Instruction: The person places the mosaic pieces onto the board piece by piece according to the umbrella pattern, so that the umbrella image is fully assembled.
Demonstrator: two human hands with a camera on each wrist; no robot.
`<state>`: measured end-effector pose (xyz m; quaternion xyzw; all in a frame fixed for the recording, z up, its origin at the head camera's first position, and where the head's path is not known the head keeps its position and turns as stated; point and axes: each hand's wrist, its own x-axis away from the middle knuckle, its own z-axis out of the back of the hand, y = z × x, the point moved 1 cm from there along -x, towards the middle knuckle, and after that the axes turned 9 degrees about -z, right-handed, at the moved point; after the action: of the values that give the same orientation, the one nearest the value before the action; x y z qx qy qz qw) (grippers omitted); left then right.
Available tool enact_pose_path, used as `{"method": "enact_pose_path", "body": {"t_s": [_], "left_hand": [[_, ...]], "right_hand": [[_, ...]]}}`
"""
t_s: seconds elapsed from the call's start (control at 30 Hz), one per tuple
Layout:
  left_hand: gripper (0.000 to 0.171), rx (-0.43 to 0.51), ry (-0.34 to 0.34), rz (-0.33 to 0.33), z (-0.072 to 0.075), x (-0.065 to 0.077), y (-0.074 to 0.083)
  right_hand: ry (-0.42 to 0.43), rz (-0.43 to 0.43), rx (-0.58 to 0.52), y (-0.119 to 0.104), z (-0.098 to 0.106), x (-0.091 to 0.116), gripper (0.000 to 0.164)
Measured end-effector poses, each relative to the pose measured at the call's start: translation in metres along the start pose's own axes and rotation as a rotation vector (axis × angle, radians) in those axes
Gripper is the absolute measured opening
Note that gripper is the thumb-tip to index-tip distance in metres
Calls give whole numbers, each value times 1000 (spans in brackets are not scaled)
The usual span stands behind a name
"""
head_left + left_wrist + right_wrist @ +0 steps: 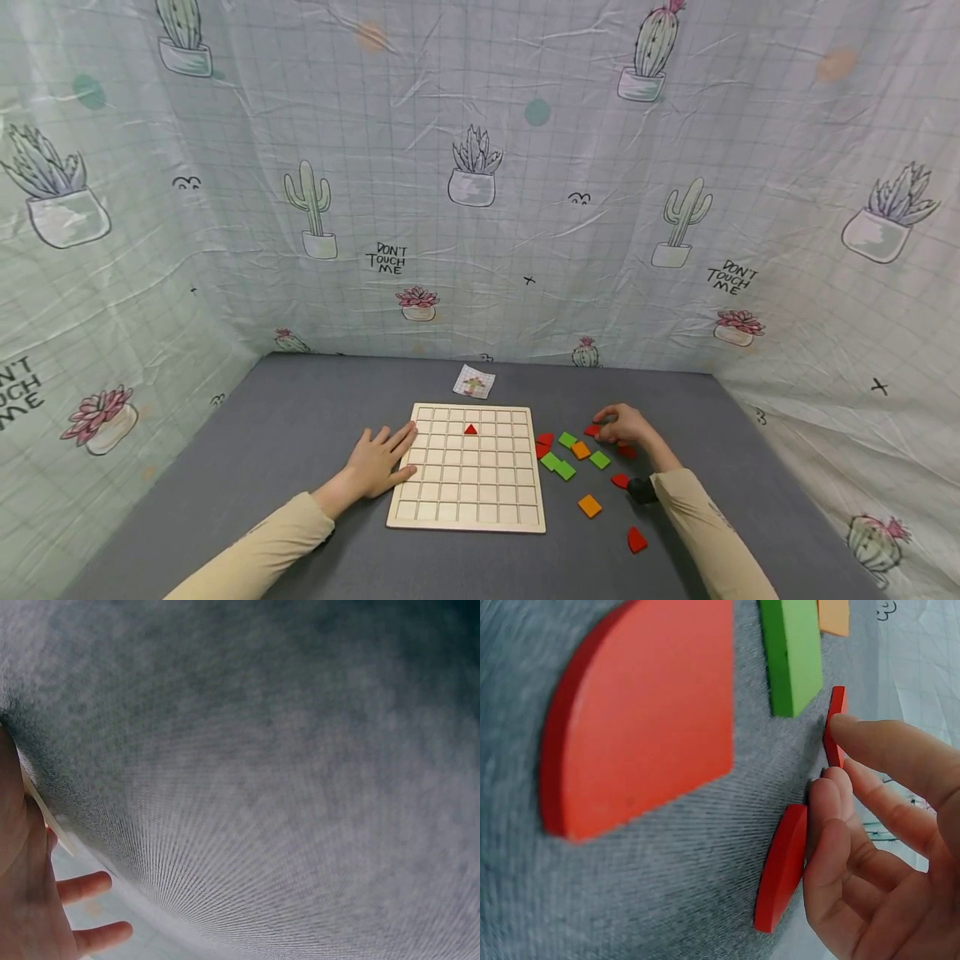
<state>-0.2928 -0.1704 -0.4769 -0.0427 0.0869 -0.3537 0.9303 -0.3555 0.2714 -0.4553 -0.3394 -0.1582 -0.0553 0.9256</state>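
A light wooden grid board [461,490] lies on the table with a red triangle [470,430] in one of its upper squares. My left hand [377,463] rests with spread fingers on the board's left edge; the left wrist view shows that hand [30,877] only at its side. Right of the board, my right hand [624,426] pinches a flat red piece [835,724] at the table surface. Its other fingers curl beside a red rounded piece [782,868]. Nearer the wrist camera lies a red quarter-circle piece [649,727].
Several green squares [599,459], orange squares [589,506] and red pieces [637,540] lie scattered right of the board. Behind the board is a small picture card [474,382]. A patterned curtain [525,317] borders the grey table [300,417].
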Motion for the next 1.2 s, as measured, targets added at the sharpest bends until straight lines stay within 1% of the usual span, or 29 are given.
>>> {"method": "enact_pose_path", "body": {"t_s": [0.03, 0.07, 0.23, 0.27, 0.4, 0.7, 0.83, 1.03, 1.2], "left_hand": [[60, -15, -7, -1, -1, 0, 0], [60, 9, -16, 3, 2, 0, 1], [61, 2, -53, 22, 1, 0, 2], [61, 15, -55, 28, 1, 0, 2], [61, 8, -83, 42, 2, -1, 4], [61, 2, -73, 40, 4, -3, 5], [61, 1, -72, 36, 3, -3, 4], [61, -13, -70, 43, 0, -3, 1], [61, -27, -57, 33, 1, -2, 1]], "right_hand": [[3, -2, 2, 0, 0, 0, 36], [6, 1, 6, 1, 0, 1, 36], [35, 2, 16, 2, -2, 1, 33], [39, 6, 22, 2, -2, 1, 32], [41, 9, 22, 2, -2, 1, 29], [16, 28, -5, 4, 1, 3, 30], [16, 42, -43, 3, 1, 3, 30], [9, 109, -95, -3, -3, 5, 30], [-19, 159, -101, -15, -10, 7, 29]]}}
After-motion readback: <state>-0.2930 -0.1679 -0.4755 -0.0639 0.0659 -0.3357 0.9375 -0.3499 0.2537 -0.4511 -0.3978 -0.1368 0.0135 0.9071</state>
